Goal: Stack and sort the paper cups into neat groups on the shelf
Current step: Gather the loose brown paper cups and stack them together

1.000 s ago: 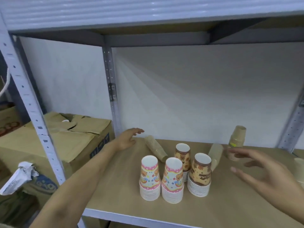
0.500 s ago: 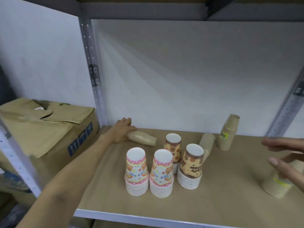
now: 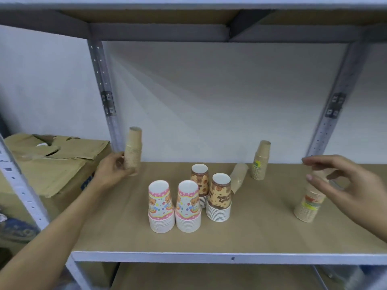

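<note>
1. Shelf (image 3: 117, 233) board, head view: grouped printed stacks sit mid-shelf, pink stacks (image 3: 174, 207) in front, brown stacks (image 3: 218, 197) just behind
2. Changed vs 0.5 s ago: plain kraft stack (image 3: 133, 151) was lying on its side, now upright, left hand (image 3: 111, 171) closed round its lower part at shelf's left-rear; prob next goes w/ other kraft stacks
3. Right hand (image 3: 343, 185) fingers spread, hovering at top of labelled kraft stack (image 3: 310, 200), no grip yet; contact unclear

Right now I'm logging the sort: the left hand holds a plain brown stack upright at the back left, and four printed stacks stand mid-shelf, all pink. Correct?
Not quite. The head view shows only two pink stacks; the other two printed stacks are brown. The rest holds: the left hand holds the plain brown stack upright at the back left.
</note>
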